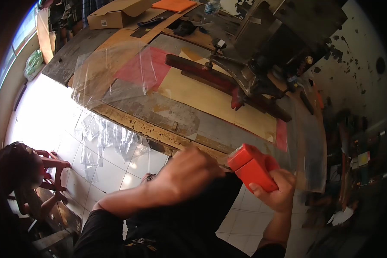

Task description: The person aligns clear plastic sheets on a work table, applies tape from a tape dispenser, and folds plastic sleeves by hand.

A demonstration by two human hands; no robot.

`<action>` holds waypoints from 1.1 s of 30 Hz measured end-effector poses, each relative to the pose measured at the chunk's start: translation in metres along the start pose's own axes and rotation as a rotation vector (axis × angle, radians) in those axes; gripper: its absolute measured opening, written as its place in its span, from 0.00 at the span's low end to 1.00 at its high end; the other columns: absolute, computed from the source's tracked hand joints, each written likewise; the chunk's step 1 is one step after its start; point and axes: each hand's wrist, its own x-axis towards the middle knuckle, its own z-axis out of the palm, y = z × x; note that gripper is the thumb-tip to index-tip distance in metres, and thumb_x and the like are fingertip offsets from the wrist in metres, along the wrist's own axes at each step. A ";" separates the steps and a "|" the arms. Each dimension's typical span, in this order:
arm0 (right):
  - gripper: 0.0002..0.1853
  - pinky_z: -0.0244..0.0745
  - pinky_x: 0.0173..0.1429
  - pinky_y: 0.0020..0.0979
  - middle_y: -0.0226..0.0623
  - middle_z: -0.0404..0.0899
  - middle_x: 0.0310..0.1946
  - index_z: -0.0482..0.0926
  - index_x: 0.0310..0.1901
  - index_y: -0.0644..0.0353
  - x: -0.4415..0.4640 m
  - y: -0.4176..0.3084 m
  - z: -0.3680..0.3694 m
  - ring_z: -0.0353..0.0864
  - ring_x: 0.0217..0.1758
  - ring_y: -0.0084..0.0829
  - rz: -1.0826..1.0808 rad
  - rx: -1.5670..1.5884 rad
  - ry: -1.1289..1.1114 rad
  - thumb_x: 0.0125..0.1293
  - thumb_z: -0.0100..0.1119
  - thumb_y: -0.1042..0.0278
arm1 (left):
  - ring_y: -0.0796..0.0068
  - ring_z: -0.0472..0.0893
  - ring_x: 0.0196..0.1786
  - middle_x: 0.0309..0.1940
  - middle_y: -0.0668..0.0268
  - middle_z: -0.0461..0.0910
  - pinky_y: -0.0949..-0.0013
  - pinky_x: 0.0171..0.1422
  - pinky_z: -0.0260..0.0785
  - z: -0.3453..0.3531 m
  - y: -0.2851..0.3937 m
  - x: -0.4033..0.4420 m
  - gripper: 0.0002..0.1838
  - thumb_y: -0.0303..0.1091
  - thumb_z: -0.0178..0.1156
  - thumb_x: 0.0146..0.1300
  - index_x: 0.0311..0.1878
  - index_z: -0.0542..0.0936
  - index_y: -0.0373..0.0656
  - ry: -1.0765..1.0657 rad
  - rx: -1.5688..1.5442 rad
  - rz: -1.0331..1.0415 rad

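My right hand (276,189) is wrapped around a red tape dispenser (256,168), held up in front of the table edge. A clear bit, which looks like tape, shows at the dispenser's upper left end. Close to that end is my left hand (189,174), blurred by motion, its fingers curled together and pointing toward the dispenser. Whatever its fingertips may hold is too smeared to make out. Beyond both hands, a long yellow sheet (219,107) lies on the table over a pink-red sheet (144,69), partly under a dark bar.
A dark press-like machine (253,73) with a long bar stands over the table (155,103). Clear plastic sheeting (94,81) hangs over the table's left edge. A cardboard box (116,15) sits at the back. At lower left, a person (19,167) is beside a red stool (56,167).
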 end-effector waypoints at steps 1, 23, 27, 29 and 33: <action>0.24 0.77 0.31 0.36 0.41 0.81 0.22 0.80 0.29 0.64 -0.003 -0.001 0.005 0.82 0.23 0.38 0.014 0.001 0.000 0.55 0.83 0.51 | 0.65 0.85 0.50 0.45 0.62 0.83 0.64 0.56 0.78 0.009 0.017 0.003 0.13 0.27 0.65 0.59 0.48 0.84 0.35 -0.064 0.114 0.154; 0.41 0.59 0.82 0.46 0.47 0.71 0.76 0.71 0.76 0.62 0.027 0.020 0.079 0.66 0.82 0.44 0.077 0.879 0.142 0.73 0.66 0.38 | 0.69 0.86 0.43 0.39 0.63 0.86 0.66 0.51 0.75 0.035 -0.007 0.054 0.05 0.27 0.72 0.68 0.41 0.85 0.39 -0.184 -0.484 -0.484; 0.33 0.72 0.68 0.34 0.36 0.82 0.56 0.75 0.72 0.62 0.038 0.032 0.084 0.81 0.62 0.29 0.273 1.246 -0.014 0.71 0.74 0.57 | 0.71 0.83 0.36 0.36 0.65 0.86 0.67 0.46 0.72 0.033 -0.017 0.056 0.06 0.30 0.73 0.68 0.42 0.86 0.41 -0.078 -0.430 -0.476; 0.25 0.75 0.56 0.26 0.26 0.81 0.43 0.78 0.66 0.63 0.046 0.035 0.081 0.79 0.48 0.18 0.309 1.242 0.013 0.70 0.72 0.73 | 0.72 0.82 0.36 0.35 0.65 0.86 0.68 0.44 0.72 0.040 -0.027 0.053 0.07 0.31 0.73 0.68 0.42 0.86 0.40 0.005 -0.407 -0.537; 0.15 0.76 0.46 0.21 0.27 0.83 0.37 0.79 0.59 0.66 0.068 0.053 0.087 0.81 0.40 0.17 0.454 1.082 0.137 0.73 0.68 0.78 | 0.69 0.83 0.32 0.30 0.63 0.87 0.65 0.39 0.74 0.064 -0.050 0.062 0.11 0.37 0.73 0.68 0.41 0.87 0.38 0.124 -0.242 -0.715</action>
